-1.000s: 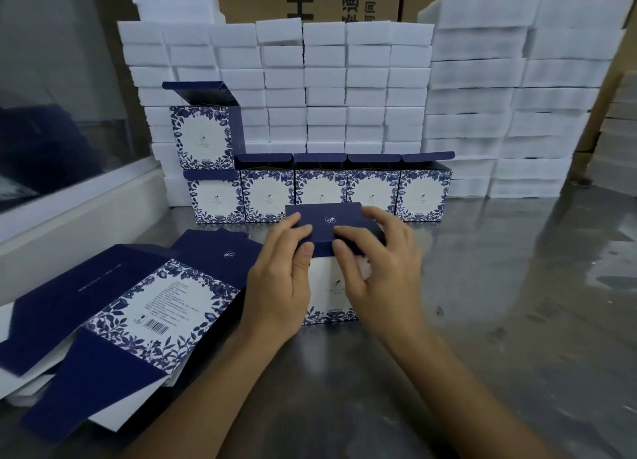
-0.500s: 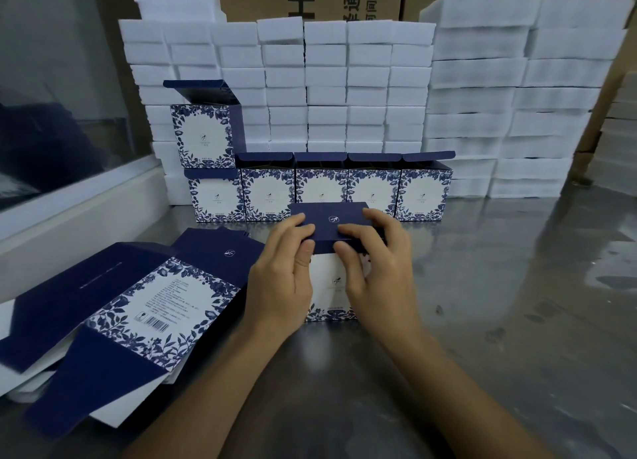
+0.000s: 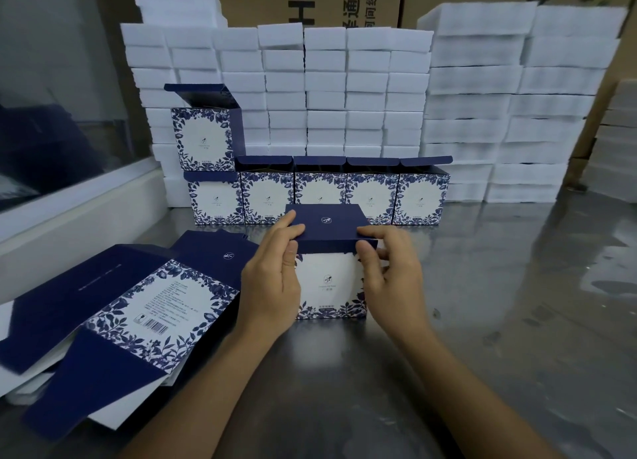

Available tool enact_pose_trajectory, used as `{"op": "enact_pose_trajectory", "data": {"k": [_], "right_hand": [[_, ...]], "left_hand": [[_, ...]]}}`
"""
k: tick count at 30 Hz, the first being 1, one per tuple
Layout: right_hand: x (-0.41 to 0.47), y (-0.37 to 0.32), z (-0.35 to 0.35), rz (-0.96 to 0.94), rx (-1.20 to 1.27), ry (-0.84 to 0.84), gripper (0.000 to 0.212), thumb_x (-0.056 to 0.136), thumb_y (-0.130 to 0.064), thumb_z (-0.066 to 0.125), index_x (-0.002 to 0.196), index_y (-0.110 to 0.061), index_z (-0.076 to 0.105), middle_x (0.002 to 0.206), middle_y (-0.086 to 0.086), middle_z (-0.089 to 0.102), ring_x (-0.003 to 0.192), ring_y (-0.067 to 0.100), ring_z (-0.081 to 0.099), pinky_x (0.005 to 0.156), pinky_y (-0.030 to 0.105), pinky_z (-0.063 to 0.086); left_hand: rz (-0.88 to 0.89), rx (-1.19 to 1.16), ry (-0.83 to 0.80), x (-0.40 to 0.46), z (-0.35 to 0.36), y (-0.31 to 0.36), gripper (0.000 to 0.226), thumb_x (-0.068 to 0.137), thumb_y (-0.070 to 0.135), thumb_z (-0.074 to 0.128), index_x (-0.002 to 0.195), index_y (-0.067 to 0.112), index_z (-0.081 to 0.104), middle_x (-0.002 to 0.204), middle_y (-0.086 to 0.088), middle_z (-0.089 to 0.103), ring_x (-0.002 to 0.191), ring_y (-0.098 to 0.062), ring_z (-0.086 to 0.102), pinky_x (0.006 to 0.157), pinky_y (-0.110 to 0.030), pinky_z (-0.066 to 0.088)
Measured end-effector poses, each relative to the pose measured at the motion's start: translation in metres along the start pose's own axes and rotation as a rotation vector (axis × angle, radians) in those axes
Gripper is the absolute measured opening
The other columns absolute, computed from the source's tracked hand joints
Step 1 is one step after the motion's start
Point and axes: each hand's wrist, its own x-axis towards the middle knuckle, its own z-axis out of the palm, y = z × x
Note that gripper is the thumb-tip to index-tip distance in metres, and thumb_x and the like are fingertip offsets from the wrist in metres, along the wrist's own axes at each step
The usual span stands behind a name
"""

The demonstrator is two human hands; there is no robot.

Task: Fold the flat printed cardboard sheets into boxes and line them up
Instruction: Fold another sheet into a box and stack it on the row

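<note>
Hard to see inside the blue-and-white flowered cardboard box (image 3: 329, 283); dark blue lid flap (image 3: 327, 226) lies over its top. Stands on the shiny grey counter (image 3: 482, 303), near the middle. Left hand (image 3: 272, 279) and right hand (image 3: 389, 276) pinching the flap's near edge at both corners. Behind, far: row of folded flowered boxes (image 3: 317, 196), flaps up, one more stacked at left. Flat printed sheets (image 3: 113, 314) piled near left, partly cut off. White foam blocks (image 3: 344, 90) stacked far back.
</note>
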Motion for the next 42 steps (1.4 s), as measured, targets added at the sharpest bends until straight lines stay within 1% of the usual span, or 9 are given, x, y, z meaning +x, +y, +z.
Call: {"op": "enact_pose_trajectory", "data": {"k": [8, 12, 16, 20, 22, 26, 29, 37, 42], "right_hand": [[-0.005, 0.001, 0.008, 0.025, 0.006, -0.012, 0.027, 0.101, -0.024, 0.057, 0.126, -0.034, 0.058, 0.119, -0.01, 0.052, 0.102, -0.007, 0.059, 0.079, 0.015, 0.05], [-0.013, 0.0, 0.018, 0.009, -0.136, -0.062, 0.066, 0.09, -0.04, 0.068, 0.148, -0.031, 0.036, 0.132, -0.012, 0.041, 0.107, -0.01, 0.046, 0.081, 0.007, 0.04], [-0.017, 0.0, 0.025, -0.004, -0.245, -0.13, 0.094, 0.086, -0.045, 0.069, 0.157, -0.036, 0.009, 0.144, 0.001, 0.033, 0.118, 0.014, 0.051, 0.087, 0.033, 0.051], [-0.018, 0.001, 0.023, -0.025, -0.05, -0.14, 0.081, 0.096, -0.027, 0.06, 0.157, -0.042, 0.008, 0.143, -0.033, 0.038, 0.116, -0.02, 0.047, 0.085, 0.0, 0.04], [-0.017, 0.0, 0.021, 0.02, 0.065, -0.172, 0.081, 0.097, -0.014, 0.058, 0.152, -0.052, 0.012, 0.134, -0.048, 0.038, 0.119, -0.012, 0.054, 0.086, 0.004, 0.046], [-0.015, 0.002, 0.018, -0.002, 0.154, -0.211, 0.071, 0.091, 0.005, 0.049, 0.136, -0.049, 0.046, 0.122, -0.043, 0.057, 0.108, -0.003, 0.066, 0.078, 0.01, 0.051], [-0.017, 0.004, 0.021, 0.03, 0.205, -0.22, 0.053, 0.092, 0.001, 0.049, 0.131, -0.033, 0.06, 0.113, -0.021, 0.07, 0.09, -0.003, 0.069, 0.067, 0.011, 0.05], [-0.002, 0.029, 0.025, 0.509, 0.167, -0.125, 0.019, 0.096, -0.008, 0.058, 0.108, -0.018, 0.067, 0.086, -0.002, 0.067, 0.075, 0.006, 0.065, 0.06, 0.021, 0.052], [0.004, 0.033, 0.03, 0.483, 0.123, -0.156, 0.022, 0.091, -0.005, 0.057, 0.083, -0.024, 0.065, 0.07, -0.002, 0.068, 0.054, 0.003, 0.061, 0.052, 0.018, 0.049]], "left_hand": [[-0.037, 0.104, 0.076, -0.002, 0.001, -0.005, 0.043, 0.093, -0.016, 0.045, 0.125, 0.006, 0.063, 0.131, -0.017, 0.054, 0.117, -0.007, 0.047, 0.097, 0.001, 0.029], [-0.038, 0.099, 0.047, -0.006, 0.002, 0.004, 0.038, 0.096, -0.003, 0.044, 0.128, 0.008, 0.062, 0.122, -0.013, 0.057, 0.112, -0.018, 0.055, 0.089, -0.011, 0.04], [-0.038, 0.143, 0.024, -0.009, 0.005, 0.016, 0.034, 0.097, 0.013, 0.053, 0.13, 0.016, 0.062, 0.123, -0.01, 0.053, 0.101, -0.016, 0.058, 0.072, -0.034, 0.054], [-0.186, 0.218, -0.106, -0.011, 0.01, 0.016, 0.066, 0.086, 0.05, 0.06, 0.146, 0.03, 0.038, 0.148, -0.009, 0.028, 0.133, -0.026, 0.04, 0.088, -0.044, 0.051], [-0.255, 0.217, -0.118, -0.01, 0.008, 0.013, 0.088, 0.073, 0.066, 0.062, 0.147, 0.034, 0.027, 0.153, -0.009, 0.017, 0.137, -0.03, 0.033, 0.096, -0.045, 0.046], [-0.321, 0.266, -0.073, -0.01, 0.005, 0.006, 0.11, 0.056, 0.073, 0.07, 0.144, 0.034, 0.018, 0.159, -0.015, 0.004, 0.143, -0.036, 0.021, 0.102, -0.05, 0.041], [-0.394, 0.301, -0.018, -0.009, 0.007, 0.006, 0.111, 0.054, 0.067, 0.075, 0.143, 0.033, 0.017, 0.158, -0.017, 0.004, 0.141, -0.04, 0.021, 0.1, -0.055, 0.043], [-0.277, 0.174, 0.167, 0.019, 0.001, 0.012, 0.103, 0.055, 0.054, 0.085, 0.137, 0.036, 0.026, 0.145, -0.009, 0.023, 0.125, -0.032, 0.041, 0.088, -0.041, 0.052], [-0.211, 0.127, 0.23, 0.082, 0.008, 0.006, 0.102, 0.057, 0.055, 0.085, 0.137, 0.034, 0.026, 0.143, -0.009, 0.024, 0.123, -0.027, 0.041, 0.082, -0.029, 0.041]]}}
